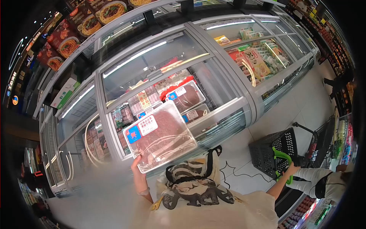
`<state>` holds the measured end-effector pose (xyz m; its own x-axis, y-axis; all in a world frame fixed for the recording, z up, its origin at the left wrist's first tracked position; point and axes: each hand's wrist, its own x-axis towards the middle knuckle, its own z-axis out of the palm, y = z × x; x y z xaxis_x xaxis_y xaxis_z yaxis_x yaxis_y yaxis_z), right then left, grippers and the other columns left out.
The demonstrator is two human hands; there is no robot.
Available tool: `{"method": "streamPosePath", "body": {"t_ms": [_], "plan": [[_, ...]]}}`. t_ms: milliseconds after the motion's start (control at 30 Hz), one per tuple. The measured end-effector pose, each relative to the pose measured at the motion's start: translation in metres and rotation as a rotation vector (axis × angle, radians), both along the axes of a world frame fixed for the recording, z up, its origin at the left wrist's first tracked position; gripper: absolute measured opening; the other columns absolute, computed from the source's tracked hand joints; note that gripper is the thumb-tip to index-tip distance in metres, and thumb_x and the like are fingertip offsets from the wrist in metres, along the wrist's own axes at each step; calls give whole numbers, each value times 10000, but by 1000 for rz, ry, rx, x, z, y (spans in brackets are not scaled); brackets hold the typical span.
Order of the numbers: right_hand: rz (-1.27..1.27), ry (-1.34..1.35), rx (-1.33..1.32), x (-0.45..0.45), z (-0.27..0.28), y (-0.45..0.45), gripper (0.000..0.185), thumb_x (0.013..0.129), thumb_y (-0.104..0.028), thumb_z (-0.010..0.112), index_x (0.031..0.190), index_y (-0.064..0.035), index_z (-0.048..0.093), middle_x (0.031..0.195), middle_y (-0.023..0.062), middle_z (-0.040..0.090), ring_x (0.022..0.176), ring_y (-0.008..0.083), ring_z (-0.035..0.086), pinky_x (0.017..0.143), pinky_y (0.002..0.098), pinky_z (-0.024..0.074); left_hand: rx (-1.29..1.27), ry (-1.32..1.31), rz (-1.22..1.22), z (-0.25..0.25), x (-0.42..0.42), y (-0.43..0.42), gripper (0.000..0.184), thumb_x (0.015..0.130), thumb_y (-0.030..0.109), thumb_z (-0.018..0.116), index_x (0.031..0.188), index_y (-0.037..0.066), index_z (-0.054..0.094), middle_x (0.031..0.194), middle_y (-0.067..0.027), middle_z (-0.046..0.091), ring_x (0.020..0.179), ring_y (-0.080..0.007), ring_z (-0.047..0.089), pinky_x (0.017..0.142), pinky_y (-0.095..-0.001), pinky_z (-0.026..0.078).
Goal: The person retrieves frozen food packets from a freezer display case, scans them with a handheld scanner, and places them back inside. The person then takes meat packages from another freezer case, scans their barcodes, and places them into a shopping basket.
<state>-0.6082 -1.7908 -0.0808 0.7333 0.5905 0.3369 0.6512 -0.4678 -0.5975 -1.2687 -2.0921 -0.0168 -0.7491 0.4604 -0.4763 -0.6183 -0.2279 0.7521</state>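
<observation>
My left hand (pixel 138 172) holds a wrapped tray of dark red meat (pixel 167 135) by its lower left edge. The tray has a white and blue label and is tilted toward me, above the front edge of a glass-topped freezer (pixel 248 108). Similar meat packs (pixel 187 95) lie inside the freezer just beyond it. At the right, my right hand (pixel 291 171) is closed around the green handle of a black shopping basket (pixel 267 149). The basket hangs tilted over the floor.
More freezer sections with packaged food (pixel 259 61) extend to the right and left. A person (pixel 324 179) in light clothes stands close at the lower right, by a black cart (pixel 324 141). Another person (pixel 337 82) is farther off. A thin cable (pixel 244 175) shows near the basket.
</observation>
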Motion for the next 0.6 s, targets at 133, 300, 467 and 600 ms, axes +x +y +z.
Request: {"method": "streamPosePath", "body": {"t_ms": [133,300,467,600], "plan": [[-138,302,201,58,-43,-15,533,567,-253,573,1011,21,464,831,160,562,701,276,546,669,361,407,115,32,20,12,0,-1,383,671,142,554,1020,2,486,954,-111,545,878,-240,526,798,-348,414],[-82,444,-1,58,-41,-9,436,593,-178,554,987,-16,457,742,107,510,543,203,494,523,314,420,152,29,66,16,-4,-10,402,684,142,551,1050,-1,467,993,-111,528,907,-248,510,816,-356,400],[254,588,-128,40,-17,6,399,620,-124,530,998,-40,432,741,87,473,565,177,478,529,288,436,143,25,67,15,-7,-11,454,688,148,547,1097,-11,430,1026,-131,515,932,-251,507,813,-343,411],[335,757,-111,35,-17,6,394,631,-97,520,1005,-29,414,763,75,463,588,162,481,537,266,432,115,23,90,10,-10,-11,463,683,147,545,1102,-12,427,1030,-137,512,938,-253,504,819,-345,405]]}}
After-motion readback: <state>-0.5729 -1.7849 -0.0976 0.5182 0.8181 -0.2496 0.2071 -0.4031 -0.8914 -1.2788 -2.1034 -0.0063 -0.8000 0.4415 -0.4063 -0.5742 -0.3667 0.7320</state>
